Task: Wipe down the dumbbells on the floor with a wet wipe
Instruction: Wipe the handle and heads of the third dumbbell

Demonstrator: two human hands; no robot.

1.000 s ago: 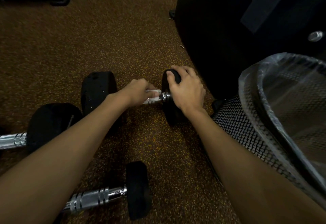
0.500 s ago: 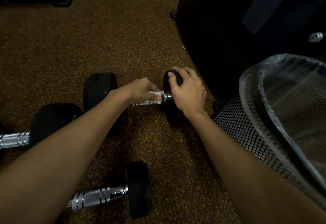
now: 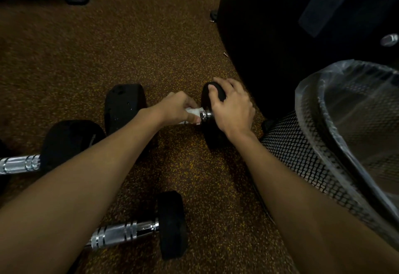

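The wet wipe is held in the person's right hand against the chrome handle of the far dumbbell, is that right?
Wrong hand. The head view shows the wet wipe held in the left hand against the chrome handle of the far dumbbell; the right hand grips that dumbbell's black end.

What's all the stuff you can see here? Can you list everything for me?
middle dumbbell: one, black ends, silver handle, floor centre
other dumbbells: two, same colours, on the floor, left and nearest
wet wipe: one, white, round the middle dumbbell's handle
bin: one, black mesh with clear liner, right
big dark object: one, black, upper right
floor: brown, yellow specks
left hand: grips the wet wipe
right hand: holds the middle dumbbell's right end
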